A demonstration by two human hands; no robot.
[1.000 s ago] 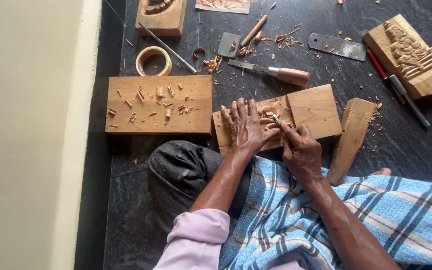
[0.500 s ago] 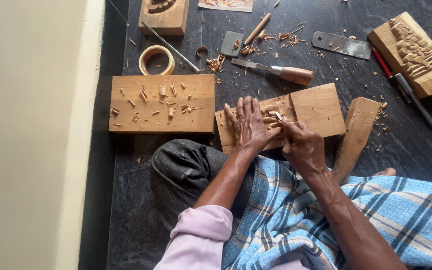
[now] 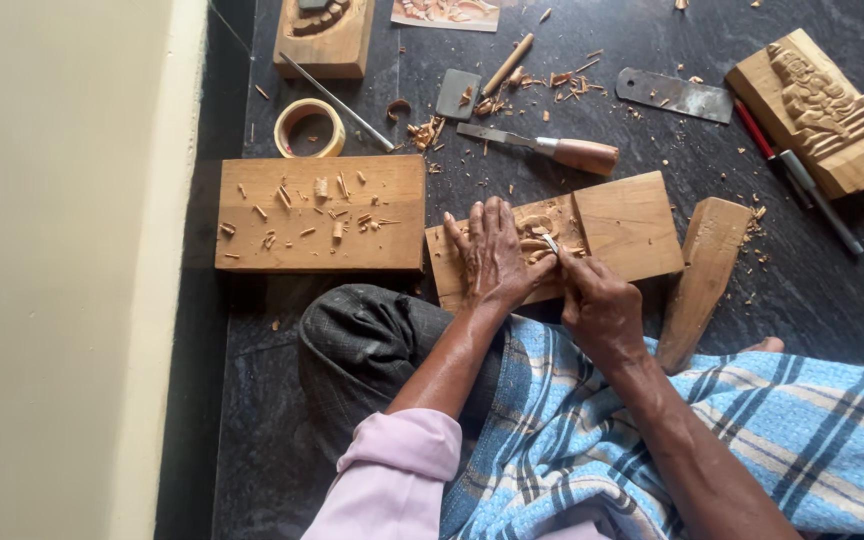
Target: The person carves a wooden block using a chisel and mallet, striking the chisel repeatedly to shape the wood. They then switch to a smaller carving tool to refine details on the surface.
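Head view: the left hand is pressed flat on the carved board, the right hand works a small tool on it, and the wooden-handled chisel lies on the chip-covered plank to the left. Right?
Not quite. In the head view the chisel lies on the dark floor beyond the carved board, not on the chip-covered plank. The left hand does press the board, and the right hand holds the small tool.

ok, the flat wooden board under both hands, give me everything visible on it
The flat rectangular light-brown wooden board lies on the dark stone floor, long side across the view, just ahead of the person's knees. Its right part is smooth and bare; the left part carries a partly cut relief with loose shavings. The left hand rests spread flat on it. The right hand holds a small metal-tipped carving tool to the carved area.
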